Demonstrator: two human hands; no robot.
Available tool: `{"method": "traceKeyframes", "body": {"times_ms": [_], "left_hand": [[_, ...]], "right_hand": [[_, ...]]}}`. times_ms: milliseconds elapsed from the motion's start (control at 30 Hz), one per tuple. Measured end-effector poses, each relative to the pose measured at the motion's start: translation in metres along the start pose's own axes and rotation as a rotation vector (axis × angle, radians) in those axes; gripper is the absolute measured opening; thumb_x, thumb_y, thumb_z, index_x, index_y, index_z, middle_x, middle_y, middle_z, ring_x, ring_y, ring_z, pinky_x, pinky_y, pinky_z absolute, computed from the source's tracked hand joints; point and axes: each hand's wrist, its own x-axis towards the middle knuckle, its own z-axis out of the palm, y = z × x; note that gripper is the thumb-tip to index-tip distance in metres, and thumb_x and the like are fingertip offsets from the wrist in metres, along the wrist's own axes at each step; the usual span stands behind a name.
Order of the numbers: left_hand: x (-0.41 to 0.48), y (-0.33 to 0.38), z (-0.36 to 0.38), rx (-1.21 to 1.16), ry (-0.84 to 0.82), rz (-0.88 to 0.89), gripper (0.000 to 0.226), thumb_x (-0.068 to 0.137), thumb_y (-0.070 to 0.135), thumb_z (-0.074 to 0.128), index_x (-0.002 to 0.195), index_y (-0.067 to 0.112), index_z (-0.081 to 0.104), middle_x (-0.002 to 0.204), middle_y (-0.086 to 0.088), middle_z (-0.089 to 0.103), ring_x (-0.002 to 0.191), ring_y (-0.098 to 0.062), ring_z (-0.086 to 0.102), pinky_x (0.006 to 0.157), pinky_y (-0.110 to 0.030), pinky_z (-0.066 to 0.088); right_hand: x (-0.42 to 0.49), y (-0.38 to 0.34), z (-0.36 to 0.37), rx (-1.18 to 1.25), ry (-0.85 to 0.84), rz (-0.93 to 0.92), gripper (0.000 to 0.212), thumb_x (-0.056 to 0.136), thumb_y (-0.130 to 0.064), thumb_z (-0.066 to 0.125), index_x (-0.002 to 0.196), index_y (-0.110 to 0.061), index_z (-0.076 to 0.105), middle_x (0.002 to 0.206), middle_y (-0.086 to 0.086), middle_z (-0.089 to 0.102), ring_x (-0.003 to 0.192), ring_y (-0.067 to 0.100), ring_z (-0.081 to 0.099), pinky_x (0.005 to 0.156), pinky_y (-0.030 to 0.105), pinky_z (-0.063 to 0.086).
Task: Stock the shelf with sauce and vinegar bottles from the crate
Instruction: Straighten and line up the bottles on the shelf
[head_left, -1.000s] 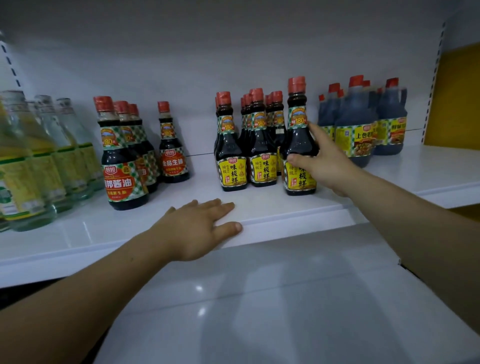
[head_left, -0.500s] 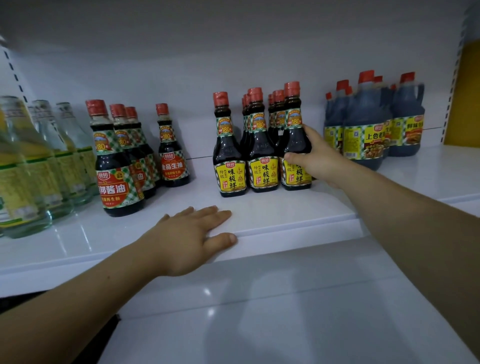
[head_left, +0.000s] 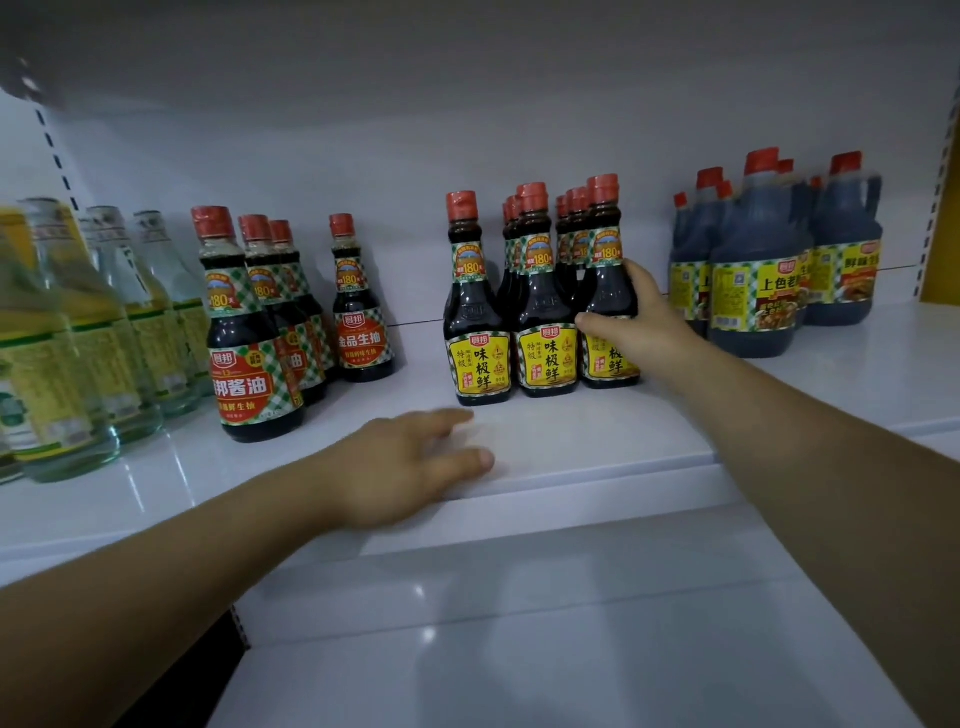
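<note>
My right hand (head_left: 640, 318) grips the rightmost front soy sauce bottle (head_left: 607, 288), which stands upright on the white shelf (head_left: 597, 441) touching its neighbour; the yellow labels read 厨邦 味极鲜 特级, with "180" on the neck. My left hand (head_left: 410, 467) lies flat and open on the shelf's front edge. Left of the group stand 厨邦酱油 bottles (head_left: 249, 343) and a 金品生抽 bottle (head_left: 358, 322), then clear bottles (head_left: 67, 353) with blurred labels. At right are dark jugs (head_left: 753, 280), one reading 上色老.
</note>
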Motion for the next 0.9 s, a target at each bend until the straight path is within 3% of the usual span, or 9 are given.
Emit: {"method": "traceKeyframes", "body": {"times_ms": [67, 167, 267, 333, 467, 533, 633, 733, 900], "left_hand": [[0.022, 0.006, -0.008, -0.236, 0.131, -0.062, 0.096, 0.065, 0.083, 0.049, 0.145, 0.041, 0.018, 0.145, 0.0, 0.041, 0.118, -0.018, 0.047, 0.088, -0.03, 0.037], [0.066, 0.017, -0.013, -0.481, 0.298, -0.15, 0.11, 0.075, 0.049, 0.072, 0.149, 0.028, -0.007, 0.147, -0.006, 0.038, 0.119, -0.022, 0.046, 0.086, -0.031, 0.037], [0.101, 0.022, -0.006, -0.608, 0.345, -0.18, 0.12, 0.075, 0.029, 0.078, 0.147, 0.023, -0.018, 0.139, -0.009, 0.045, 0.117, -0.026, 0.049, 0.094, -0.036, 0.041], [0.112, 0.021, 0.002, -0.64, 0.378, -0.16, 0.117, 0.073, 0.02, 0.079, 0.148, 0.019, -0.011, 0.13, -0.007, 0.05, 0.113, -0.026, 0.052, 0.097, -0.04, 0.043], [0.12, 0.014, 0.014, -0.627, 0.463, -0.133, 0.088, 0.073, 0.016, 0.079, 0.136, 0.017, 0.018, 0.102, 0.002, 0.053, 0.091, -0.018, 0.052, 0.077, -0.031, 0.041], [0.123, 0.011, 0.015, -0.645, 0.475, -0.123, 0.086, 0.072, 0.016, 0.08, 0.133, 0.019, 0.02, 0.093, 0.008, 0.051, 0.081, -0.011, 0.052, 0.071, -0.027, 0.04], [0.127, 0.008, 0.015, -0.69, 0.469, -0.123, 0.094, 0.071, 0.016, 0.081, 0.138, 0.022, 0.015, 0.087, 0.015, 0.047, 0.074, 0.001, 0.046, 0.063, -0.019, 0.037], [0.128, 0.007, 0.015, -0.712, 0.452, -0.126, 0.097, 0.071, 0.014, 0.081, 0.14, 0.023, 0.012, 0.089, 0.016, 0.047, 0.075, 0.001, 0.046, 0.058, -0.015, 0.035], [0.133, 0.003, 0.015, -0.786, 0.431, -0.153, 0.11, 0.067, 0.015, 0.084, 0.144, 0.025, 0.006, 0.092, 0.013, 0.051, 0.08, -0.001, 0.05, 0.069, -0.021, 0.041]], "right_hand": [[-0.003, 0.003, -0.002, -0.063, -0.017, -0.041, 0.089, 0.075, -0.035, 0.08, 0.145, -0.039, 0.024, 0.118, -0.018, 0.055, 0.111, 0.013, 0.056, 0.093, 0.035, 0.047], [-0.007, 0.004, -0.003, -0.25, 0.026, -0.063, 0.108, 0.072, -0.043, 0.081, 0.151, -0.037, 0.008, 0.147, 0.0, 0.037, 0.131, 0.022, 0.04, 0.107, 0.039, 0.035], [-0.007, -0.001, 0.003, -0.418, 0.086, -0.21, 0.11, 0.072, -0.048, 0.078, 0.152, -0.035, 0.003, 0.151, 0.002, 0.028, 0.133, 0.024, 0.036, 0.101, 0.036, 0.032], [-0.006, -0.005, 0.006, -0.49, 0.109, -0.253, 0.109, 0.074, -0.055, 0.073, 0.152, -0.035, -0.001, 0.153, 0.002, 0.025, 0.133, 0.027, 0.037, 0.1, 0.041, 0.036], [-0.001, -0.009, 0.014, -0.487, 0.127, -0.183, 0.106, 0.076, -0.066, 0.064, 0.151, -0.036, -0.005, 0.149, 0.006, 0.036, 0.129, 0.029, 0.043, 0.097, 0.041, 0.039], [0.006, -0.013, 0.016, -0.378, 0.151, -0.099, 0.102, 0.075, -0.068, 0.063, 0.151, -0.03, 0.007, 0.139, 0.005, 0.048, 0.123, 0.027, 0.05, 0.094, 0.038, 0.043], [0.021, -0.018, 0.012, -0.316, 0.129, -0.01, 0.082, 0.07, -0.068, 0.068, 0.13, -0.024, 0.035, 0.106, -0.007, 0.057, 0.098, 0.02, 0.059, 0.071, 0.028, 0.043], [0.025, -0.017, 0.01, -0.315, 0.119, 0.001, 0.077, 0.068, -0.07, 0.069, 0.122, -0.024, 0.039, 0.098, -0.009, 0.054, 0.085, 0.015, 0.054, 0.058, 0.022, 0.036], [0.023, -0.01, 0.015, -0.339, 0.203, -0.084, 0.078, 0.067, -0.069, 0.068, 0.124, -0.022, 0.044, 0.115, -0.002, 0.057, 0.098, 0.019, 0.057, 0.074, 0.031, 0.046]]}}
